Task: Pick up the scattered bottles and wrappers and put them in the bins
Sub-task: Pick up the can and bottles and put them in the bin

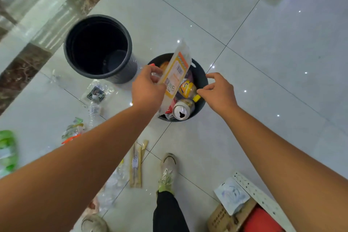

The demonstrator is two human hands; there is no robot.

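My left hand (147,88) grips a long clear wrapper with an orange and yellow label (178,70), held tilted over the low dark bin (202,81). That bin holds a can, a yellow-capped bottle and other rubbish. My right hand (219,91) hovers over the bin's right rim, fingers apart and holding nothing. A taller black bin (130,66) stands to the left and looks nearly empty. On the floor lie a crushed clear bottle (93,113), a clear wrapper with a dark label (97,93), a green and orange wrapper (72,133) and two tan chopstick sleeves (135,165).
A green packet (6,151) lies at the left edge. Crumpled clear plastic (111,190) sits beside my left shoe. A cardboard box with paper and a red item (231,216) is at the lower right. My right shoe (168,170) stands just below the low bin.
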